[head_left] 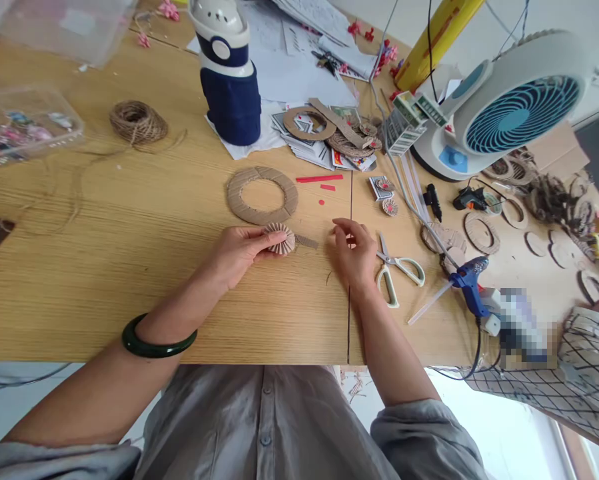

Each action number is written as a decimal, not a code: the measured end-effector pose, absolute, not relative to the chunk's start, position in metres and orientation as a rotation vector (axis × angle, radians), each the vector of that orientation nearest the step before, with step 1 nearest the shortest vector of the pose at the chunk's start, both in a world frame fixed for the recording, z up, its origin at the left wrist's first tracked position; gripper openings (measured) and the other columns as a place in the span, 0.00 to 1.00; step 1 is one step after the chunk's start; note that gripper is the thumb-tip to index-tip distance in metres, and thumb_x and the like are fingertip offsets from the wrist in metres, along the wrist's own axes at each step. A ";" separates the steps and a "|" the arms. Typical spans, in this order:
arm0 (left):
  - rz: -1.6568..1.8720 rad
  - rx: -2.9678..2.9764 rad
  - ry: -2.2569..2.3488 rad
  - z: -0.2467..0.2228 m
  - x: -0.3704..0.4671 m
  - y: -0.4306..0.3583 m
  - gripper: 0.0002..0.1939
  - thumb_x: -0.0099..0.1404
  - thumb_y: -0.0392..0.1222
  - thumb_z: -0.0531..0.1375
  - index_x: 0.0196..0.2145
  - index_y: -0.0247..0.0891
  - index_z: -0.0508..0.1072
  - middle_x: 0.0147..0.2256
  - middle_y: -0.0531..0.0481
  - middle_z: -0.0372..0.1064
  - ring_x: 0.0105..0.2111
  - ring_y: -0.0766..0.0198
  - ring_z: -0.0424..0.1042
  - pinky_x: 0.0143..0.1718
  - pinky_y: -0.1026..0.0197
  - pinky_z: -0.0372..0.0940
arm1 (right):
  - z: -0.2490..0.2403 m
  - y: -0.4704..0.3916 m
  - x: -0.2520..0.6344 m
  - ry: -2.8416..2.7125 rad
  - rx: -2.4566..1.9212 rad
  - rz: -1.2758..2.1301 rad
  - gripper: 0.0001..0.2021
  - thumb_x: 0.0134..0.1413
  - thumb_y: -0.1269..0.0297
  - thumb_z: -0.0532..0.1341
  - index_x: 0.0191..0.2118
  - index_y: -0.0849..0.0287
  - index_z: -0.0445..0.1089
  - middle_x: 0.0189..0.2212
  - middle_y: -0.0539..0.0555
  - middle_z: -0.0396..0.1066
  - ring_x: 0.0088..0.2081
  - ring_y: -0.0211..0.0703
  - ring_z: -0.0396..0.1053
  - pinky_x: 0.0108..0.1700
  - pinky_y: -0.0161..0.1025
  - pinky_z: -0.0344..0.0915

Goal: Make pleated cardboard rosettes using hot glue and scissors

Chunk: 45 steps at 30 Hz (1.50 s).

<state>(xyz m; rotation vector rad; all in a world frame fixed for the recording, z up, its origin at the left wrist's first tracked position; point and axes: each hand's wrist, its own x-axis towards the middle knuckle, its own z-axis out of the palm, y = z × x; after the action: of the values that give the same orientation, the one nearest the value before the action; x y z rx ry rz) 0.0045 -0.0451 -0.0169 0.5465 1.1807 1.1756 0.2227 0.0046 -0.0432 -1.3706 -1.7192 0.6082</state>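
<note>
Head view: left hand [239,253] fingers pinch pleated rosette [280,239]; right hand [353,252] fingers curled, empty.

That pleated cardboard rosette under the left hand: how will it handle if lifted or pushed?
The cardboard rosette is probably very light: thin corrugated card, pinched by the left hand. It lies flat on the table, so rolling seems unlikely. The pleats would likely crush under a hard squeeze.

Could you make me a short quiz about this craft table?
1. True or false: the left hand holds a pleated cardboard fan.
2. What lies just right of the right hand: A tape, B scissors, C twine?
3. What colour is the glue gun?

Key: 1 true. 2 B. 3 blue.
</note>
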 end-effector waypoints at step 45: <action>0.946 1.831 1.312 0.009 -0.017 -0.052 0.15 0.67 0.45 0.65 0.49 0.39 0.81 0.49 0.45 0.79 0.53 0.54 0.74 0.64 0.51 0.61 | 0.020 -0.025 0.214 -1.690 -1.113 1.471 0.12 0.56 0.53 0.69 0.36 0.57 0.75 0.26 0.48 0.76 0.27 0.35 0.70 0.27 0.33 0.68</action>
<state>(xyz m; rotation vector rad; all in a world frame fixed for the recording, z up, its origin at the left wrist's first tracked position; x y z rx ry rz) -0.0173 -0.0518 0.0085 1.8306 1.3117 0.9459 0.2143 -0.0248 0.0197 -1.1131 -1.6902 1.4715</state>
